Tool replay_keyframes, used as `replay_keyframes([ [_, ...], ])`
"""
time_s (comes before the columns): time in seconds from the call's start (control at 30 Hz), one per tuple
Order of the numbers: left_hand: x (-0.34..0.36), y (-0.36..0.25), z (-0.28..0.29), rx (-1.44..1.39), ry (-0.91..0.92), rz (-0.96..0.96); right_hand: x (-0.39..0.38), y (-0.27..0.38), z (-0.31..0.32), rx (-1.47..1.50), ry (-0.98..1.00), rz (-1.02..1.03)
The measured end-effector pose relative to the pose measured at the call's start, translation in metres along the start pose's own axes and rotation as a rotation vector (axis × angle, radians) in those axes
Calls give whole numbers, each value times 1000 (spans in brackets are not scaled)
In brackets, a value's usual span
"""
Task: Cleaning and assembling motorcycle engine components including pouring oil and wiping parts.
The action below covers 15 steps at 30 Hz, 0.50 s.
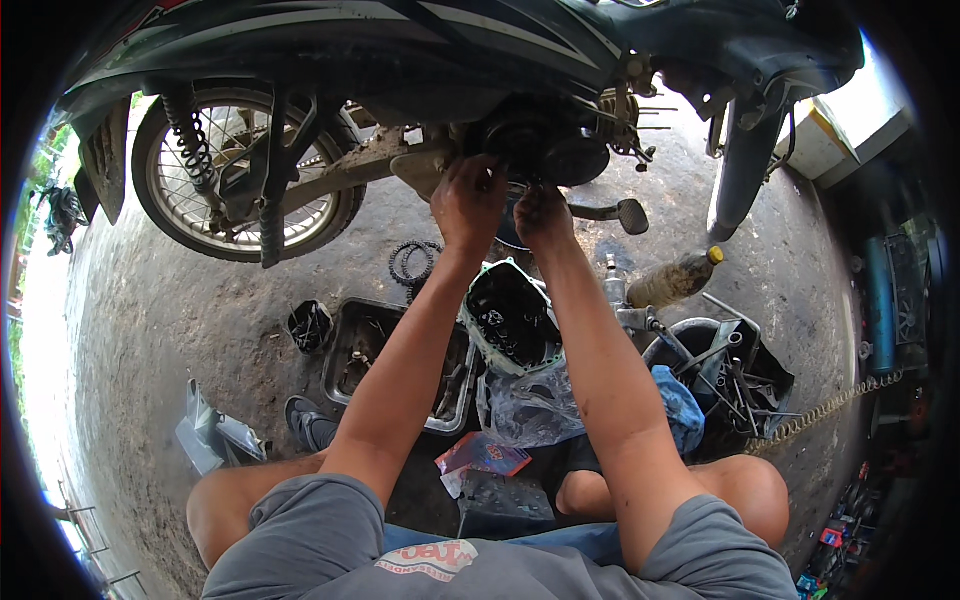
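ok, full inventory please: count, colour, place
Motorcycle: 1, dark, across top
Rear wheel: 1, dark-tyred, upper left
Engine: 1, dark, top centre
Casing: 1, pale-rimmed, centre
Tray: 1, grey, left of casing
Rings: at least 2, dark, above tray
Cup: 1, black, left of tray
Bottle: 1, brownish, right of casing
Bin: 1, dark, right
Cloth: 1, blue, beside bin
Bag: 1, clear, below casing
Packet: 1, reddish, below bag
Coil: 1, yellowish, far right
Hands, left and right: 2, bare, at engine
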<state>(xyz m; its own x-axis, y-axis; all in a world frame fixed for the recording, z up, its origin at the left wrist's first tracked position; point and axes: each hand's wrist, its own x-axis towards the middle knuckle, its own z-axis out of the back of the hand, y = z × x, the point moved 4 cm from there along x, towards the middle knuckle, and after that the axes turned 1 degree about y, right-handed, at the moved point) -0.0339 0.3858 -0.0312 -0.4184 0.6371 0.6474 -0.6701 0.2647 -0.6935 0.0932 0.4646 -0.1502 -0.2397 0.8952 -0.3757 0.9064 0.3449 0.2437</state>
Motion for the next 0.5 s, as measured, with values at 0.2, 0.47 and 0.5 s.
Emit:
replay_keyframes([
  [0.2,-10,-10,26,-76,-18,-118,-32,-7,-3,-118,-72,-52],
  [0.47,-50,-5,73,-73,171,-325,-112,40,-28,-2510,657,226],
  [0.5,-54,-4,79,-70,193,-338,-125,59,-31,-2594,761,141],
])
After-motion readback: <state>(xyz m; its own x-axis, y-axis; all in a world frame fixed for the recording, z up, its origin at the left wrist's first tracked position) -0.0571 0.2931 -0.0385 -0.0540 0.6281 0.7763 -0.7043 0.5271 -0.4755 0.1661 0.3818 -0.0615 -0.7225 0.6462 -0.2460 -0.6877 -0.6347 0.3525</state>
